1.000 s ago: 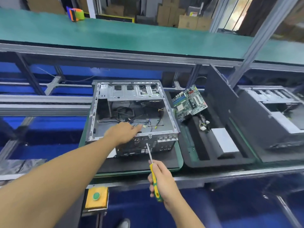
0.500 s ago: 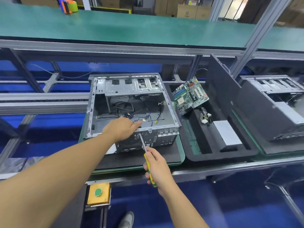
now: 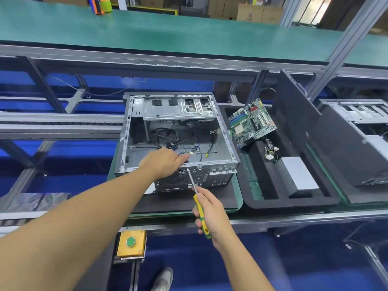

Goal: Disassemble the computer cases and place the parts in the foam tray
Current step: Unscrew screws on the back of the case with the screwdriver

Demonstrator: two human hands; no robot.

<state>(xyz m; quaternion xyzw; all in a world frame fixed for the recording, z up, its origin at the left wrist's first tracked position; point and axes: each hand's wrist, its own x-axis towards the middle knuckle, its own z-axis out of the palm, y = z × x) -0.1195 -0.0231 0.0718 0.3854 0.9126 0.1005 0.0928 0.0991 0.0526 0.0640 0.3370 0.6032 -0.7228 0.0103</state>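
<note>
An open grey computer case [image 3: 222,143] lies on its side on a pallet, loose cables [image 3: 174,141] in its bottom. My left hand [image 3: 165,162] rests on the case's near top edge, above the rear fan grille; whether its fingers curl round the edge is hidden. My right hand [image 3: 212,213] grips a yellow-green screwdriver [image 3: 199,208], its tip against the rear panel just below my left hand. To the right, the black foam tray [image 3: 262,202] holds a green motherboard [image 3: 251,122], a cable bundle [image 3: 270,153] and a silver power supply [image 3: 298,173].
A dark side panel [image 3: 294,114] leans upright behind the foam tray. A second open case [image 3: 361,131] sits at the far right. A yellow box with a green button [image 3: 131,242] hangs under the bench edge. A green conveyor belt [image 3: 168,30] runs along the back.
My right hand has raised the screwdriver and brought its tip up to the case's rear panel. My left hand stays on the case's near edge.
</note>
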